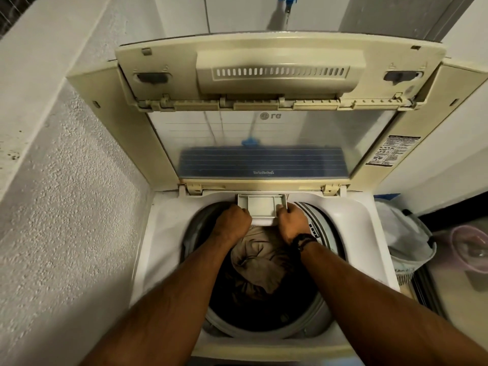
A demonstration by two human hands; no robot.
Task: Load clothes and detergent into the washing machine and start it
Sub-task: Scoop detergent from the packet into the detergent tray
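Note:
A top-loading washing machine (163, 233) stands below me with its folding lid (264, 75) raised against the wall. Brown and dark clothes (261, 262) lie inside the drum. At the drum's far rim a white detergent drawer (260, 206) is pulled out over the opening. My left hand (233, 224) grips the drawer's left front corner. My right hand (291, 221), with a dark band at the wrist, grips its right front corner. The drawer's compartments look pale; I cannot tell whether powder is in them.
A rough white wall (66, 207) runs close along the left of the machine. To the right stands a laundry basket (406, 241) with a white bag in it, and a pink plastic bowl (471, 247) sits on the floor beyond.

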